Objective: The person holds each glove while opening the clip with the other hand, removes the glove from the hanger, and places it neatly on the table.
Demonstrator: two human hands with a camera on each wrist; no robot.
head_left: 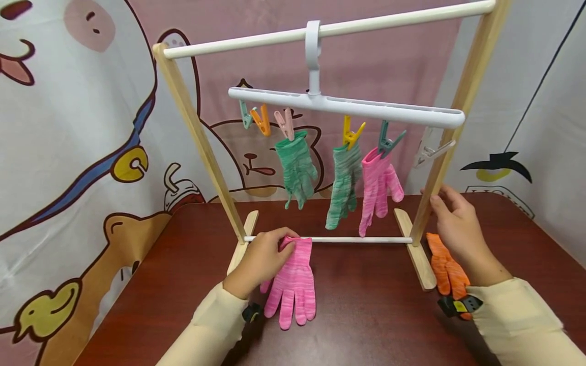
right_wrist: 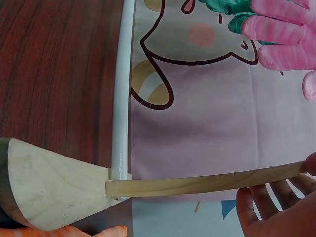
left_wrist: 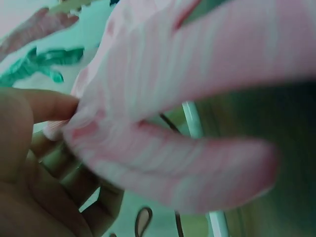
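My left hand (head_left: pixel 263 256) pinches the cuff of a pink knitted glove (head_left: pixel 295 284), whose fingers dangle downward over the front of the rack; the left wrist view shows this glove (left_wrist: pixel 163 163) blurred and close up. With thumb and fingers, my right hand (head_left: pixel 460 229) grips the right wooden post (head_left: pixel 432 188) of the drying rack. On the rack's top bar hangs a white hanger (head_left: pixel 348 105) with clothespins. A green glove (head_left: pixel 296 165) is clipped by a pink clothespin (head_left: pixel 286 124), another green glove (head_left: pixel 343 178) by a yellow one, and a pink glove (head_left: pixel 377 185) by a teal one.
An orange glove (head_left: pixel 446 269) lies on the dark red table (head_left: pixel 366 315) beside the rack's right foot (head_left: pixel 415 254). A pale green clothespin (head_left: pixel 245 115), an orange clothespin (head_left: pixel 261 121) and a whitish clothespin (head_left: pixel 432 152) hold nothing. A cartoon cloth (head_left: pixel 82 127) hangs behind.
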